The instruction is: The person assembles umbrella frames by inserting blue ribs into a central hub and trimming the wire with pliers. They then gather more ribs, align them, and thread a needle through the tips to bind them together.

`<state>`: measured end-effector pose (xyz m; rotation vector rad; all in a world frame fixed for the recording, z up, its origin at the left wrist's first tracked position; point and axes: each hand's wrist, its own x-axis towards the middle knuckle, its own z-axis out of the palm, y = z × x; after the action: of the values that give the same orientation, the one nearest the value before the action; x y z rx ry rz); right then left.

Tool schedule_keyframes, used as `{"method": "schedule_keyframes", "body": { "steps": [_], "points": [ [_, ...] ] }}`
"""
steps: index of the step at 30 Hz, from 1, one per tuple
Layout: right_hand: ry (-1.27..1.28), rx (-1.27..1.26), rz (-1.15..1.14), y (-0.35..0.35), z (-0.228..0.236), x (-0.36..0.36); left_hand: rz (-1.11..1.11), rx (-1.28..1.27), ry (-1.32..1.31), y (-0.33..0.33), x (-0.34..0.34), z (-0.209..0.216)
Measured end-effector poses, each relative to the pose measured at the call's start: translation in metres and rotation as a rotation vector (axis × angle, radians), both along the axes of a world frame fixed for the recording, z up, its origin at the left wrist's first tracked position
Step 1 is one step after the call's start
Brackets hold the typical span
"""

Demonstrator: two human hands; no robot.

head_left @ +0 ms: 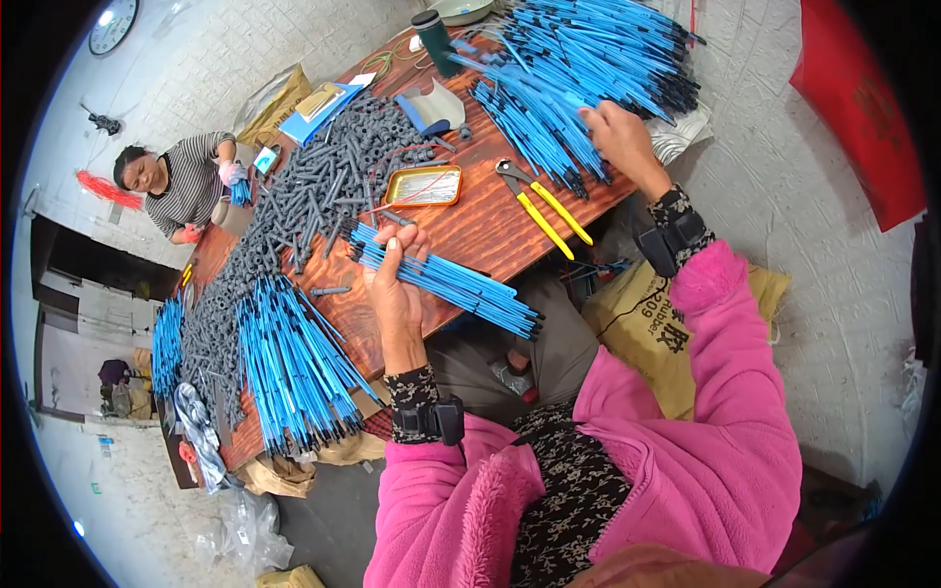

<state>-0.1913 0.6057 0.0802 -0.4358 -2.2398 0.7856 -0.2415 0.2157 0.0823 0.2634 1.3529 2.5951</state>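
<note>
My left hand [397,284] is closed around a bundle of thin blue rods with black ends [461,286], held slanting over the table's near edge. At the right, my right hand [622,142] has its fingers pinched on a blue rod [564,96], which is blurred by motion. Beneath it lies a large heap of similar blue rods [598,49]. Left of my left hand is a wide pile of short grey plastic pieces [328,171]. Pliers with yellow handles [541,206] rest on the wood between my two hands.
The wooden table [490,220] carries a yellow-rimmed tin [423,186], a dark green bottle [435,44] and another fan of blue rods [294,363]. Across it, a person in a striped top [186,176] holds blue rods. A yellow sack [647,333] lies below the edge.
</note>
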Motion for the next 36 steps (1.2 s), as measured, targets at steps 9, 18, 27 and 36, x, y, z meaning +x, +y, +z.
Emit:
{"method": "schedule_keyframes", "body": {
  "steps": [9, 18, 27, 36],
  "points": [
    [0.002, -0.705, 0.542, -0.044, 0.028, 0.027, -0.012, 0.040, -0.022, 0.003, -0.001, 0.007],
    [-0.358, -1.107, 0.785, -0.100, 0.015, 0.066, -0.106, 0.015, 0.001, 0.002, -0.002, 0.008],
    [-0.252, -1.260, 0.756, -0.072, 0.009, 0.089, 0.050, 0.181, -0.107, -0.031, -0.021, -0.024],
    [-0.237, -1.155, 0.706, -0.051, 0.017, 0.098, 0.026, 0.215, -0.136, -0.039, -0.032, -0.026]
  ]
}}
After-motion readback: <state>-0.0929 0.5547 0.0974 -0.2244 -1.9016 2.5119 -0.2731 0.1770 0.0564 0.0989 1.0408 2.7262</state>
